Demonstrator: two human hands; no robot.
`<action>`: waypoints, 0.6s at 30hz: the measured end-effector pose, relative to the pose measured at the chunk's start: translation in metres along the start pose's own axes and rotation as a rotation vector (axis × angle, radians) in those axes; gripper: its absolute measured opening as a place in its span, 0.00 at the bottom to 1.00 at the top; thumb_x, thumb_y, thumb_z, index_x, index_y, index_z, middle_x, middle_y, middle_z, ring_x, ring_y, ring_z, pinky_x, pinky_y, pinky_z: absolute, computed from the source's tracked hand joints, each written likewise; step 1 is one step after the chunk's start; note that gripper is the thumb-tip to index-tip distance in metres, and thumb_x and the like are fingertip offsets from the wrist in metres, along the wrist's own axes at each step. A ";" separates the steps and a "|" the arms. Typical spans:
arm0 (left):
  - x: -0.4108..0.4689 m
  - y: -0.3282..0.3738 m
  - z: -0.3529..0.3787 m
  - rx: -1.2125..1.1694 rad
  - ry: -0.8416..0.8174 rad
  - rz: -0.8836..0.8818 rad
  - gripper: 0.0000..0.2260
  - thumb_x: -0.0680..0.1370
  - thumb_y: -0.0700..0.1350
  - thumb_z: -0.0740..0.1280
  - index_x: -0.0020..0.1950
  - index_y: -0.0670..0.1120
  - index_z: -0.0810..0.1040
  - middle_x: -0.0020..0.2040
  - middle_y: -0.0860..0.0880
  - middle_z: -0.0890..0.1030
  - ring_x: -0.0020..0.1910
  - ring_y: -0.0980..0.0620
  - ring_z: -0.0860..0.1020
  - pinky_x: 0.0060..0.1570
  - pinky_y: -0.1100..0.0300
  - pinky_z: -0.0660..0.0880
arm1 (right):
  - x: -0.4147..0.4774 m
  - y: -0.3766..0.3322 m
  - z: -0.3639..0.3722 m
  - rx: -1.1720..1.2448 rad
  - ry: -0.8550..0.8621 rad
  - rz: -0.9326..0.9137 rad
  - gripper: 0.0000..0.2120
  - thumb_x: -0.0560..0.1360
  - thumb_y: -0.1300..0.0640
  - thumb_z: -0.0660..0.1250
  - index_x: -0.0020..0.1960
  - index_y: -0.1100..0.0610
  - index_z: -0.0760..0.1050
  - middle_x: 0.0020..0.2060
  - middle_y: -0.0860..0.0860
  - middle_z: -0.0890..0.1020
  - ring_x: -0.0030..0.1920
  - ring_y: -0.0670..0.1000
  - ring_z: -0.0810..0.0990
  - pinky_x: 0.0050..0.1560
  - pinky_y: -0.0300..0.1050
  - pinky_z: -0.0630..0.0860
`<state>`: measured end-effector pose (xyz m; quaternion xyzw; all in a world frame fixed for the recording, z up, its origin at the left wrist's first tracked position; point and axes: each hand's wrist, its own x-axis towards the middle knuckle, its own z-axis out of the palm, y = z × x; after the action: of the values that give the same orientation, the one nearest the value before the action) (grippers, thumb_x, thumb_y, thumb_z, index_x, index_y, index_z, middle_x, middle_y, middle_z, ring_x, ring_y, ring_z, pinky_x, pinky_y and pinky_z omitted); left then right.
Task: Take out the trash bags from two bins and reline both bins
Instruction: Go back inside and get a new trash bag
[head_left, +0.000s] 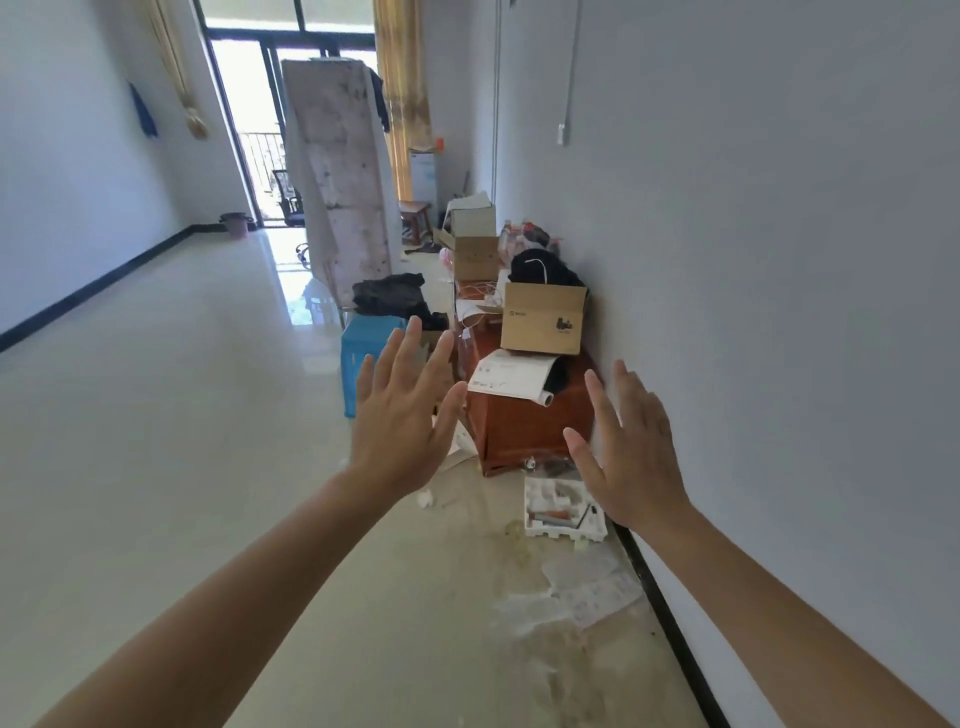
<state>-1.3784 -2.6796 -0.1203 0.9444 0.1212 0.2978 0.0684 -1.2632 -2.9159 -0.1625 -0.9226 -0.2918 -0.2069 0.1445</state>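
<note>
"Holding anything yet, either hand?"

"No. The left hand (402, 415) and the right hand (631, 457) are both raised in front, backs to the camera, fingers straight and spread, touching nothing. I'd judge that as a ready pose, with the work not started."

"Where is the bin?"

"One small, round, pinkish-brown plastic bin (235, 224) stands on the floor at the far end, against the left wall beside the balcony door, well apart from the hands. Its rim looks dark, perhaps a liner folded over it, but it is too small to be sure. I can't find the second bin."

"And the clutter on the right?"

"It's pushed along the right wall, probably to keep the glossy pale tiled floor (156, 415) open for walking. A brown cardboard box (543, 325) sits on a red-brown wooden cabinet (524, 431), and a printed white paper sheet (511, 376) hangs over the cabinet's front edge. A blue plastic crate (363, 353) stands just left of the cabinet."

"Any writing you can read?"

"The box has a small logo and a dark pictogram, and the sheet has lines of print. All of it is too small to read."
</note>
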 end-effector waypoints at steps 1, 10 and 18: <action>0.014 -0.010 0.009 0.014 0.008 -0.010 0.25 0.83 0.61 0.46 0.79 0.55 0.55 0.81 0.47 0.52 0.80 0.45 0.50 0.75 0.39 0.52 | 0.021 -0.002 0.017 0.007 -0.013 -0.018 0.32 0.82 0.39 0.52 0.81 0.51 0.50 0.80 0.58 0.50 0.80 0.60 0.51 0.77 0.62 0.55; 0.135 -0.124 0.043 0.237 0.026 -0.161 0.28 0.82 0.63 0.42 0.80 0.54 0.53 0.81 0.47 0.49 0.80 0.44 0.49 0.75 0.39 0.52 | 0.250 -0.055 0.130 0.168 -0.036 -0.244 0.33 0.82 0.38 0.50 0.82 0.50 0.46 0.81 0.56 0.44 0.80 0.59 0.45 0.78 0.58 0.46; 0.184 -0.270 0.054 0.348 0.082 -0.367 0.27 0.82 0.59 0.48 0.80 0.50 0.57 0.80 0.42 0.54 0.78 0.39 0.54 0.73 0.37 0.57 | 0.384 -0.176 0.230 0.261 -0.106 -0.501 0.32 0.83 0.39 0.50 0.82 0.51 0.46 0.81 0.57 0.46 0.80 0.59 0.47 0.79 0.57 0.45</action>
<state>-1.2519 -2.3738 -0.1181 0.8913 0.3428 0.2930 -0.0471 -1.0145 -2.5042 -0.1585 -0.8049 -0.5421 -0.1482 0.1907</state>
